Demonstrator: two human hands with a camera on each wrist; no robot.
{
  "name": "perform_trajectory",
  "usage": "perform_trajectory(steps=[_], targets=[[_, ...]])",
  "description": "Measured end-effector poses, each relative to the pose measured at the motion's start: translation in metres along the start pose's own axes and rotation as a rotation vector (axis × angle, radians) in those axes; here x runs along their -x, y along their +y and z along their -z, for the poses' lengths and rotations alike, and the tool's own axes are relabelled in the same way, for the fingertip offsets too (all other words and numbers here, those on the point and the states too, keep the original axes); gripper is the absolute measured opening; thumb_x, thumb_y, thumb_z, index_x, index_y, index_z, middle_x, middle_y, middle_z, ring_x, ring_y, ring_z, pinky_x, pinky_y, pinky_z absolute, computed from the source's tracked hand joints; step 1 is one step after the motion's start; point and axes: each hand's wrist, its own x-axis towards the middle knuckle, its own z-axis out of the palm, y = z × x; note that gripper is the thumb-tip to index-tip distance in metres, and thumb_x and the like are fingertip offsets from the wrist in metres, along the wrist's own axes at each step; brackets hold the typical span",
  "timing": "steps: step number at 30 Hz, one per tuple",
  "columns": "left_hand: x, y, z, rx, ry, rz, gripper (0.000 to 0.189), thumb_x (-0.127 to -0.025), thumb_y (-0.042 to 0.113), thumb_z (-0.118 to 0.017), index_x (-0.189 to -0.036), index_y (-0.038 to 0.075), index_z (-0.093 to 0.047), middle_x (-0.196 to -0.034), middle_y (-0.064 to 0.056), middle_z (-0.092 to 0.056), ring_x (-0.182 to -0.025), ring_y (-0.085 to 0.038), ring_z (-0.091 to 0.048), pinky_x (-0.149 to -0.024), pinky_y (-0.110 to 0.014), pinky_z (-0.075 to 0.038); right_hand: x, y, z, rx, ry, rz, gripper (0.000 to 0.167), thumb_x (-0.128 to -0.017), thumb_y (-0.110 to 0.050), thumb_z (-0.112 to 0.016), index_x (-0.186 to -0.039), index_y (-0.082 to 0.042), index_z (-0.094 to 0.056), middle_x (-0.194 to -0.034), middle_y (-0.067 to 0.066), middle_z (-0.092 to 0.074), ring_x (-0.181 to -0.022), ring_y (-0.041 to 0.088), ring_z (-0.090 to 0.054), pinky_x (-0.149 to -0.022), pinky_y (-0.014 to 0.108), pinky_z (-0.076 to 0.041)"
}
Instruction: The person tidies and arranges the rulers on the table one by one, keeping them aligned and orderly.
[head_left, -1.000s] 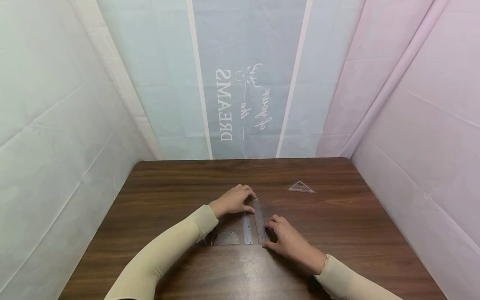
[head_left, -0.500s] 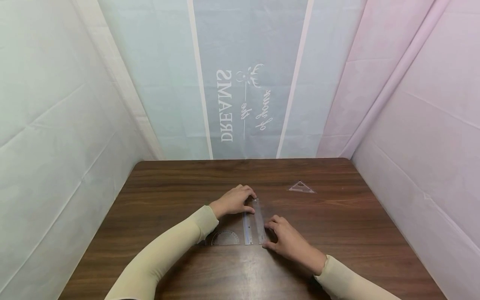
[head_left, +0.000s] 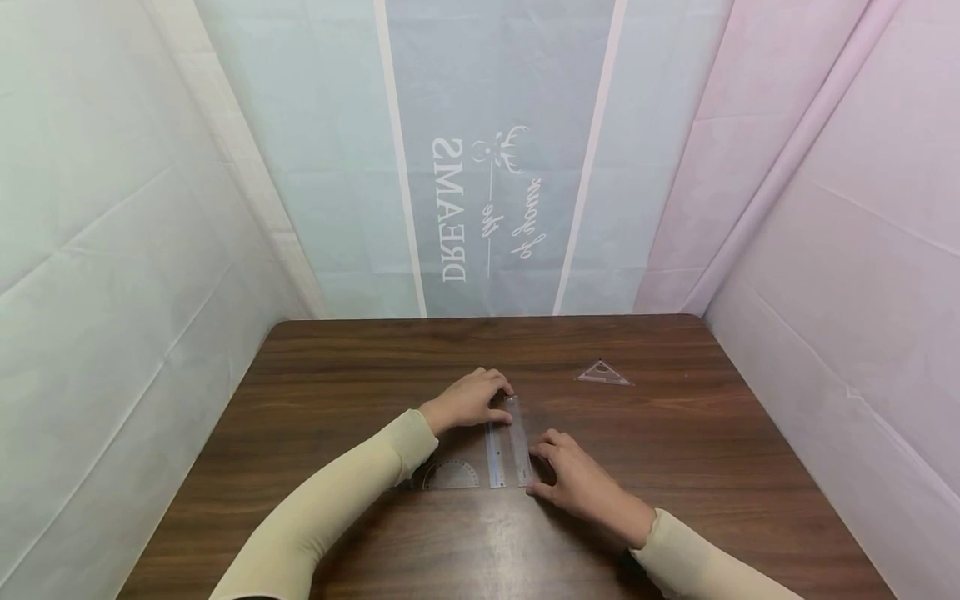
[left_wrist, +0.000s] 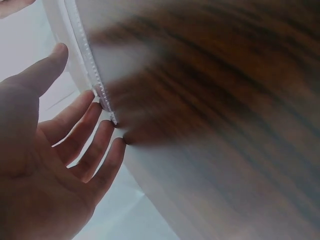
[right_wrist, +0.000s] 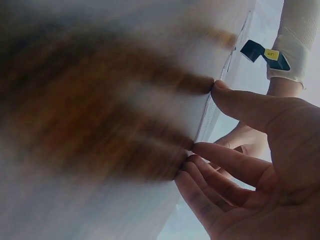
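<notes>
In the head view, two clear rulers lie side by side on the brown wooden table (head_left: 375, 358), running away from the person. My left hand (head_left: 465, 400) reaches across to the far end of the right-hand clear ruler (head_left: 519, 446), thumb and fingertips at its edges. The fingers of my right hand (head_left: 579, 479) touch that ruler's right side near its close end, loosely bent. Just left of it lies the other ruler (head_left: 496, 462), marked with a blue stripe, its far part covered by my left hand. A clear protractor (head_left: 452, 475) rests further left, flat edge toward the person.
A clear triangular set square (head_left: 602, 379) lies by itself toward the back right. Pale cloth hangs (head_left: 487, 83) behind the table and along both sides. On the left sleeve sits a black device with a yellow label (right_wrist: 271, 54).
</notes>
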Motion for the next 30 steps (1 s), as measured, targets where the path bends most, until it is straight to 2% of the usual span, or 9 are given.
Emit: perform_trajectory(steps=[5, 9, 16, 20, 25, 30], targets=[[-0.002, 0.0, 0.004, 0.011, -0.017, 0.02, 0.049, -0.101, 0.048, -0.075, -0.136, 0.013, -0.069, -0.141, -0.004, -0.063, -0.126, -0.023, -0.059, -0.109, -0.04, -0.049, -0.002, 0.005, 0.002, -0.02, -0.006, 0.026, 0.052, -0.086, -0.027, -0.094, -0.123, 0.003, -0.074, -0.119, 0.005, -0.064, -0.111, 0.025, -0.063, -0.095, 0.046, -0.057], [-0.005, 0.001, 0.006, 0.014, -0.023, 0.016, 0.049, -0.103, 0.045, -0.073, -0.138, 0.012, -0.069, -0.143, -0.005, -0.063, -0.128, -0.024, -0.059, -0.111, -0.04, -0.048, -0.004, 0.011, 0.008, -0.059, 0.021, 0.064, 0.051, -0.087, -0.022, -0.092, -0.126, 0.004, -0.072, -0.119, 0.008, -0.068, -0.112, 0.027, -0.065, -0.1, 0.049, -0.056], [-0.017, 0.014, 0.007, 0.009, -0.017, 0.019, 0.051, -0.106, 0.044, -0.069, -0.146, 0.012, -0.065, -0.148, -0.005, -0.062, -0.135, -0.023, -0.059, -0.113, -0.039, -0.048, -0.007, 0.027, 0.027, -0.087, 0.056, 0.069, 0.052, -0.095, -0.024, -0.085, -0.136, 0.003, -0.069, -0.124, 0.011, -0.07, -0.117, 0.032, -0.069, -0.098, 0.053, -0.057], [-0.026, 0.026, 0.006, 0.007, -0.015, 0.015, 0.054, -0.107, 0.047, -0.067, -0.148, 0.012, -0.064, -0.15, -0.004, -0.062, -0.138, -0.022, -0.058, -0.114, -0.038, -0.048, -0.008, 0.041, 0.037, -0.104, 0.088, 0.04, 0.053, -0.096, -0.025, -0.085, -0.139, 0.002, -0.067, -0.128, 0.013, -0.07, -0.118, 0.033, -0.069, -0.096, 0.054, -0.058], [-0.039, 0.039, 0.006, 0.009, -0.012, 0.021, 0.055, -0.107, 0.047, -0.067, -0.15, 0.013, -0.063, -0.152, -0.003, -0.061, -0.141, -0.022, -0.056, -0.116, -0.038, -0.046, -0.011, 0.064, 0.048, -0.083, 0.128, -0.058, 0.057, -0.096, -0.027, -0.085, -0.142, 0.001, -0.065, -0.138, 0.02, -0.066, -0.123, 0.041, -0.066, -0.098, 0.059, -0.057], [-0.051, 0.049, 0.003, 0.013, 0.0, 0.055, 0.057, -0.106, 0.048, -0.068, -0.149, 0.012, -0.063, -0.151, -0.005, -0.061, -0.141, -0.023, -0.056, -0.116, -0.037, -0.046, -0.013, 0.095, 0.054, -0.054, 0.219, -0.116, 0.06, -0.094, -0.028, -0.087, -0.142, 0.002, -0.066, -0.141, 0.026, -0.065, -0.127, 0.046, -0.063, -0.098, 0.063, -0.054]])
